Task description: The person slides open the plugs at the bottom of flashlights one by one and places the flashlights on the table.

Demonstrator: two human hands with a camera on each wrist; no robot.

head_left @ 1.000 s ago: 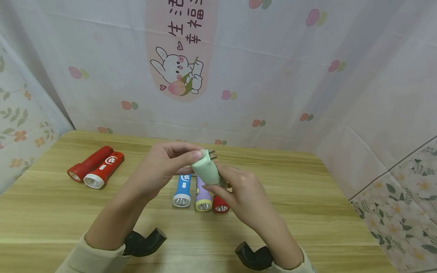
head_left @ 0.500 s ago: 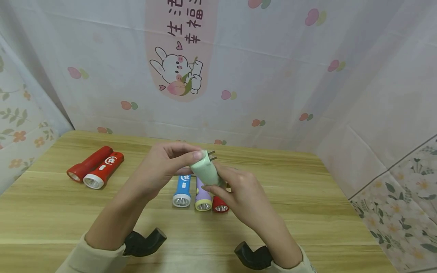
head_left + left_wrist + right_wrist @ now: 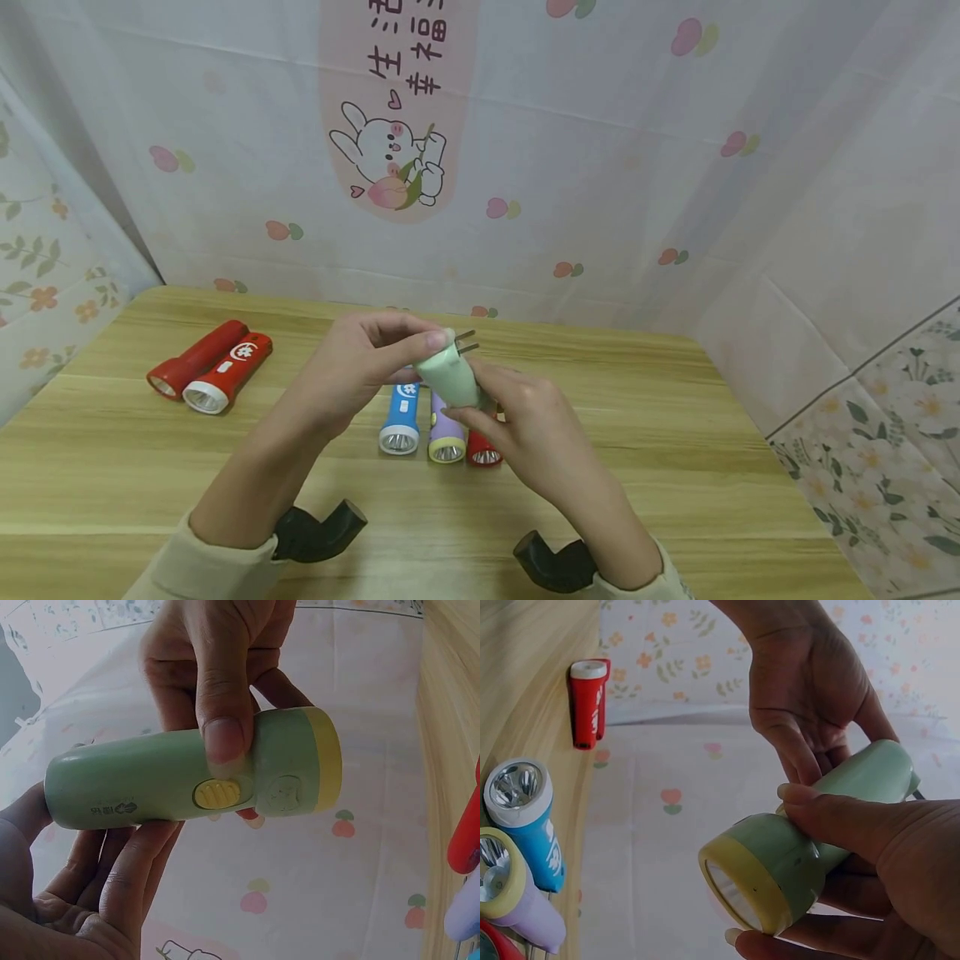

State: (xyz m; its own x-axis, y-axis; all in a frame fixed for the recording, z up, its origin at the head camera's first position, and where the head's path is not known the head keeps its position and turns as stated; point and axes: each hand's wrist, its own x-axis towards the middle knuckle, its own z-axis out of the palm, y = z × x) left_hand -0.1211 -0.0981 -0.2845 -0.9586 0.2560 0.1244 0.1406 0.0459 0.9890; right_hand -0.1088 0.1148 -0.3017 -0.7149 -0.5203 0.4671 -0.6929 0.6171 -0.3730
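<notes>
Between the left grip (image 3: 367, 354) and the right grip (image 3: 528, 417) is a pale green cylindrical plastic flashlight (image 3: 452, 379); along its long axis, the left pinches the tail (image 3: 438, 357), while the right, curled around near the lamp end (image 3: 300, 759), is nearer to the yellow oval switch (image 3: 217, 795).

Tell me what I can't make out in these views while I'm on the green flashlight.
Head view: most of the head end of the green flashlight, behind the right hand.
Head view: the back end of the red flashlight beside the purple flashlight, behind the hand and green flashlight.
Left wrist view: the lettering on the green body, too small to read.
Right wrist view: much of that red flashlight, cut off by the picture's edge.
</notes>
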